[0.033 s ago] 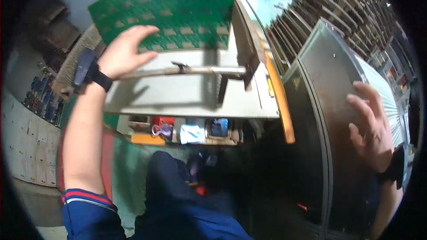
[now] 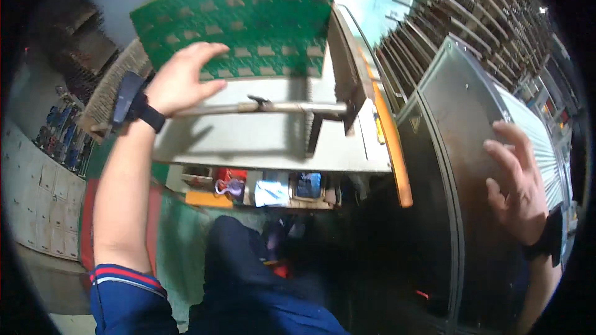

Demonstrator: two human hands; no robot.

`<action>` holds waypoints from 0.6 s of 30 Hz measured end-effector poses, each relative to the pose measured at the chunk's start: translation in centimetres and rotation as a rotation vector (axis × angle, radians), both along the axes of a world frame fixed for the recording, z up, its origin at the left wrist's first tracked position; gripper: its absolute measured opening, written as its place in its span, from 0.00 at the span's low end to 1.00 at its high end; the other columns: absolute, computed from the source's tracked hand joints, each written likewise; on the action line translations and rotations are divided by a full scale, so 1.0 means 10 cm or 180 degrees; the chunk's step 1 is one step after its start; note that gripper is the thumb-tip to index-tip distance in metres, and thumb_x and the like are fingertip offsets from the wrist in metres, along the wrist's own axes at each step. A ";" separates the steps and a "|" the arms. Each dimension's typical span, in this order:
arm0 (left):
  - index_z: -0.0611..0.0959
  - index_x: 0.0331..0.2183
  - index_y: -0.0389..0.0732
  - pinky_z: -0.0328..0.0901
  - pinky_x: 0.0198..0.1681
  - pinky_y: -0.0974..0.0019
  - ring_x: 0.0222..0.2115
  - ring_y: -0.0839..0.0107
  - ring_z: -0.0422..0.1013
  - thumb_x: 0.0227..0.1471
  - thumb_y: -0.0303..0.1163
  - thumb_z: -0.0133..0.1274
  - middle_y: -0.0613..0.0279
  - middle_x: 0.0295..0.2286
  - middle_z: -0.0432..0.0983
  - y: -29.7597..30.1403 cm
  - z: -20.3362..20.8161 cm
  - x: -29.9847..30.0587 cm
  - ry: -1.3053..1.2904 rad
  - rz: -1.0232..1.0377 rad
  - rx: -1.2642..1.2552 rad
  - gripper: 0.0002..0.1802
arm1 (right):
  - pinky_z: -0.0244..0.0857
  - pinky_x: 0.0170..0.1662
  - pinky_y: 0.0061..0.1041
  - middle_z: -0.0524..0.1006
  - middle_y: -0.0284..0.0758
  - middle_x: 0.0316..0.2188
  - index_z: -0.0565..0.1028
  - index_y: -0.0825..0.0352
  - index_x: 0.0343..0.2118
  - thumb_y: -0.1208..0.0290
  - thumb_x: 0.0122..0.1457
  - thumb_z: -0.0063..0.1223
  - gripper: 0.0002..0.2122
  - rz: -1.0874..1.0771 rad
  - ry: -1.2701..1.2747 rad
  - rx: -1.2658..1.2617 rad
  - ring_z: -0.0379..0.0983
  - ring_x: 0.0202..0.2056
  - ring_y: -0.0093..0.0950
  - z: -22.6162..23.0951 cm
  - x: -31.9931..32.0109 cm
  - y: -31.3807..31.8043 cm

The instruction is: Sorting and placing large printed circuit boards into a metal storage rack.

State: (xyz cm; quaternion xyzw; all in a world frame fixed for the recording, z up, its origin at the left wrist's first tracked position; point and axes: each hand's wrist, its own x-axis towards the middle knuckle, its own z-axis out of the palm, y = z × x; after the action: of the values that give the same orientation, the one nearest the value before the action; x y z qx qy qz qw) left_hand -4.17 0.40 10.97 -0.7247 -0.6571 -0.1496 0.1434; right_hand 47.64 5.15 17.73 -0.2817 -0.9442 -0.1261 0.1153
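Observation:
My left hand (image 2: 181, 82) is raised over the white tabletop (image 2: 242, 139), fingers and thumb apart, holding nothing. Behind it stands a large green circuit-board-like panel (image 2: 248, 22) with rows of tan rectangles. A thin metal bar (image 2: 285, 107) with a small dark clip (image 2: 257, 100) runs across in front of the panel; its left end passes by my left wrist, and I cannot tell whether they touch. At the far right, my right hand (image 2: 520, 189) hangs in front of a dark metal cabinet (image 2: 478, 149), fingers loosely curled and apart, with nothing in them.
Beside the table's right end are a brown upright plate (image 2: 344, 56) and an orange strip (image 2: 397, 164). A shelf below holds a purple roll-like item (image 2: 230, 186), white paper (image 2: 271, 192) and an orange piece (image 2: 209, 199). Racks of thin boards (image 2: 453, 9) rise at back right; pale lockers (image 2: 46, 201) stand left.
The whole view has shifted slightly, so the table and panel sit a little lower in the picture. Both hands keep their pose.

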 end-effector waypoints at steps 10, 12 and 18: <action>0.69 0.57 0.46 0.55 0.62 0.52 0.58 0.48 0.58 0.39 0.37 0.65 0.48 0.55 0.62 -0.11 0.13 0.14 -0.0270 0.0436 0.0032 0.41 | 0.68 0.50 0.41 0.64 0.46 0.50 0.64 0.59 0.53 0.88 0.37 0.56 0.35 0.0223 -0.0024 0.0184 0.68 0.47 0.47 0.05 0.02 0.02; 0.69 0.56 0.47 0.55 0.62 0.52 0.58 0.48 0.58 0.39 0.37 0.65 0.48 0.55 0.62 -0.11 0.12 0.13 -0.0273 0.0462 0.0061 0.41 | 0.68 0.50 0.41 0.64 0.47 0.50 0.63 0.58 0.53 0.88 0.38 0.56 0.35 0.0232 -0.0018 0.0222 0.68 0.47 0.47 0.06 0.00 0.01; 0.70 0.56 0.49 0.56 0.61 0.51 0.57 0.48 0.58 0.36 0.37 0.65 0.50 0.55 0.61 -0.12 0.13 0.12 -0.0157 0.0456 0.0188 0.41 | 0.65 0.51 0.43 0.65 0.46 0.48 0.66 0.60 0.52 0.87 0.37 0.55 0.33 0.0183 0.0318 0.0279 0.66 0.50 0.47 0.07 -0.02 -0.01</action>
State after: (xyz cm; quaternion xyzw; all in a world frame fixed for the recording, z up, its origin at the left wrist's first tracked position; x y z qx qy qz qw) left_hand -2.97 -0.80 12.24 -0.6674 -0.7060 -0.1761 0.1588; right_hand 47.48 5.02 18.44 -0.2550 -0.9385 -0.1497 0.1781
